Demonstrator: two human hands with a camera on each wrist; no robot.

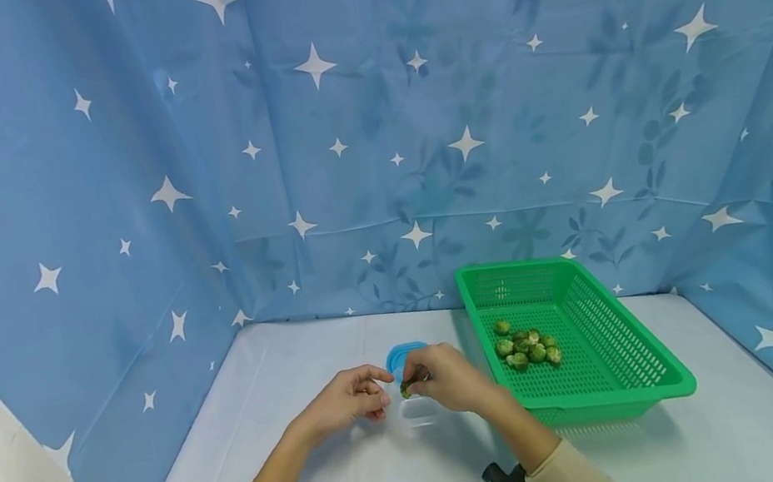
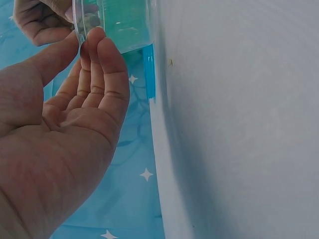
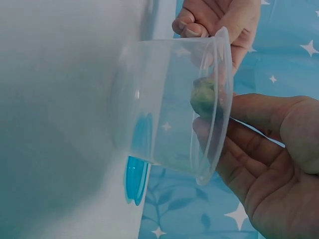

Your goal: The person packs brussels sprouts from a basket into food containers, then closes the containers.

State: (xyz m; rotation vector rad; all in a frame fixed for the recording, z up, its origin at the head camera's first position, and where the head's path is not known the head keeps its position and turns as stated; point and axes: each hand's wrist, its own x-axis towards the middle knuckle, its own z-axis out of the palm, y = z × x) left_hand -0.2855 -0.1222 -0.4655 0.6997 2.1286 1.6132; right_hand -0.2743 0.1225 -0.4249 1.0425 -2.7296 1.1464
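Observation:
A Brussels sprout (image 3: 204, 97) is pinched between the thumb and fingers of my right hand (image 1: 450, 380), just inside the mouth of a clear plastic tub (image 3: 174, 149). The tub stands upright on the white table. On its left side is my left hand (image 1: 347, 399), palm toward the tub, with loosely bent fingers (image 2: 113, 64) close to the rim. Whether those fingers touch the rim I cannot tell. Behind the tub lies a blue lid (image 1: 404, 350), partly hidden.
To the right stands a green perforated basket (image 1: 646, 343), with several Brussels sprouts (image 1: 524, 345) in its left part. A blue curtain (image 1: 366, 109) with white stars hangs behind and along the sides of the white table (image 1: 285, 366).

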